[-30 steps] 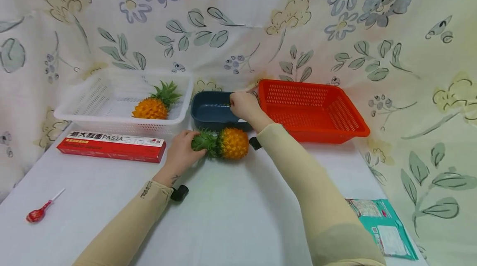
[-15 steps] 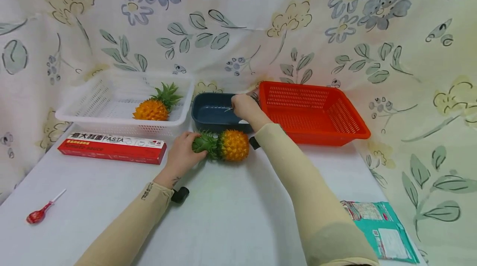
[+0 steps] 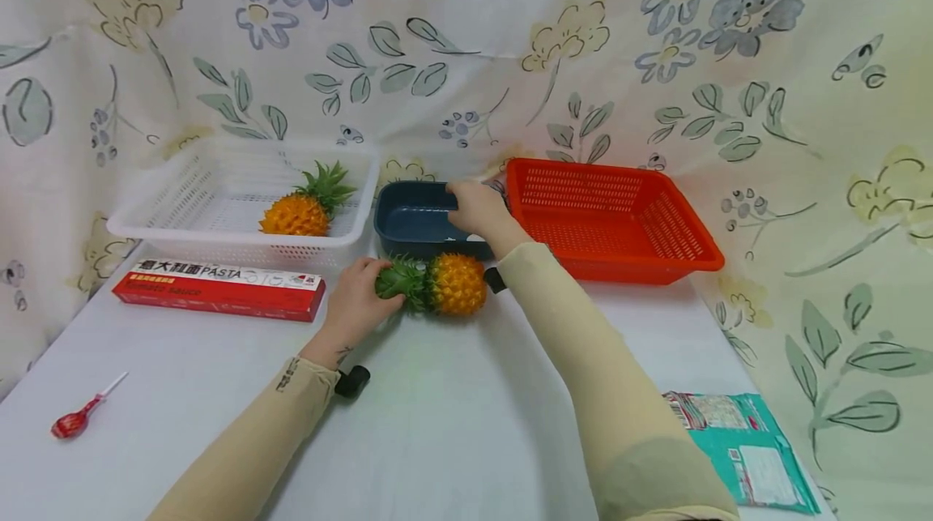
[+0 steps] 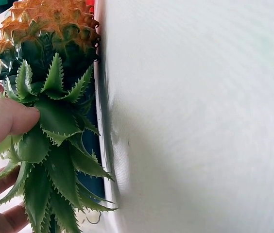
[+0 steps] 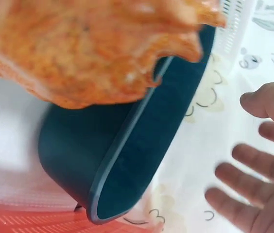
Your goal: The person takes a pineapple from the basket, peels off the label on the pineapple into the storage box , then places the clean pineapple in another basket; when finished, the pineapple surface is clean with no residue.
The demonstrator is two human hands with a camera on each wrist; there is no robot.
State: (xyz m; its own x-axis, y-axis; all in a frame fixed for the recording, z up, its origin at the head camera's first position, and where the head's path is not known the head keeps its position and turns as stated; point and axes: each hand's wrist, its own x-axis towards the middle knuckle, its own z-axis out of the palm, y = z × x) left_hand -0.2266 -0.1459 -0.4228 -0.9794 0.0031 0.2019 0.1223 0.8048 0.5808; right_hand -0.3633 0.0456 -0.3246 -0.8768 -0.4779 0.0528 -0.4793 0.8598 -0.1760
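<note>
My left hand (image 3: 359, 302) grips the green leafy crown of a small pineapple (image 3: 457, 284), which lies on its side on the white cloth. In the left wrist view, the thumb presses on the leaves (image 4: 57, 160) and other fingers show behind them. Above the right part of a dark blue plastic basin (image 3: 415, 223) is my right hand (image 3: 477, 209). The right wrist view shows that hand (image 5: 261, 170) with fingers spread, nothing between them, beside the basin's rim (image 5: 122, 133). The pineapple's orange body (image 5: 93, 48) fills the upper left there.
A white basket (image 3: 160, 225) with another pineapple (image 3: 295, 215) stands at left, a red basket (image 3: 619, 266) at right. In front lie a pasta box (image 3: 219, 291), a lollipop (image 3: 73, 421) and a teal packet (image 3: 751, 448). A floral curtain (image 3: 452, 19) hangs behind.
A thin light piece that stuck out from my right fingers half a second ago no longer shows. The right hand's fingers have loosened slightly over the basin. My left hand and its pineapple stay put.
</note>
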